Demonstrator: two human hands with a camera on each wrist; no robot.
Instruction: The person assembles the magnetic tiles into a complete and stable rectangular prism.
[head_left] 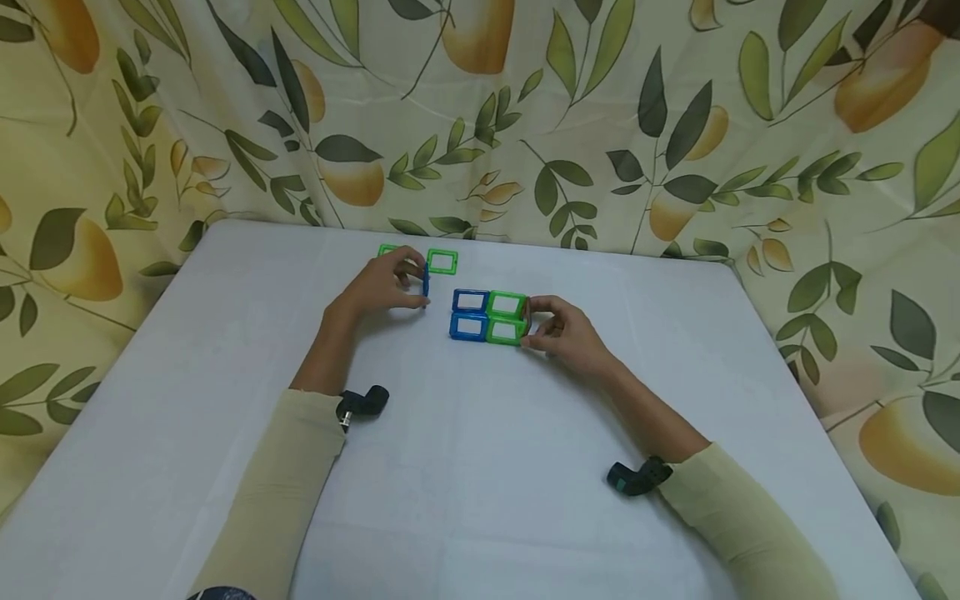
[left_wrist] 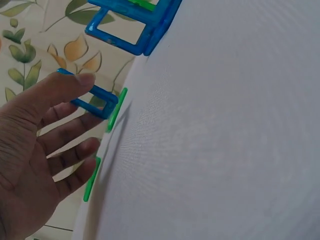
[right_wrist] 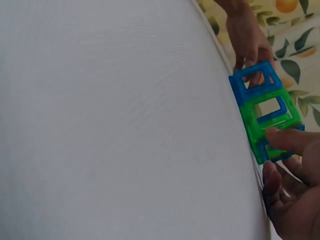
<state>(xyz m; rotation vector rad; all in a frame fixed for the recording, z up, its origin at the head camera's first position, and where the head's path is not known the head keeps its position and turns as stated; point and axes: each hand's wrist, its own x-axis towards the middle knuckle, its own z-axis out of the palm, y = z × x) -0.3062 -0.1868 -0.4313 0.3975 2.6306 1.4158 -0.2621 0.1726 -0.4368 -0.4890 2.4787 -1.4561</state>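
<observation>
Between thumb and fingers, my left hand (head_left: 382,282) pinches a blue square magnetic tile (head_left: 426,281), held on edge. To its right on the white table stands a block of joined magnetic tiles (head_left: 471,314), blue on the left and green on the right. My right hand (head_left: 572,337) grips the block's right end, where a dark reddish edge shows. In the right wrist view the thumb presses on a green tile (right_wrist: 247,120). The pinched tile and the block are apart. The block's far side is hidden in the head view.
Near the table's back edge lies a loose green tile (head_left: 442,272); another green tile (head_left: 387,247) is partly covered by the left hand. Behind the white table (head_left: 480,467) hangs a leaf-and-fruit patterned cloth (head_left: 495,125).
</observation>
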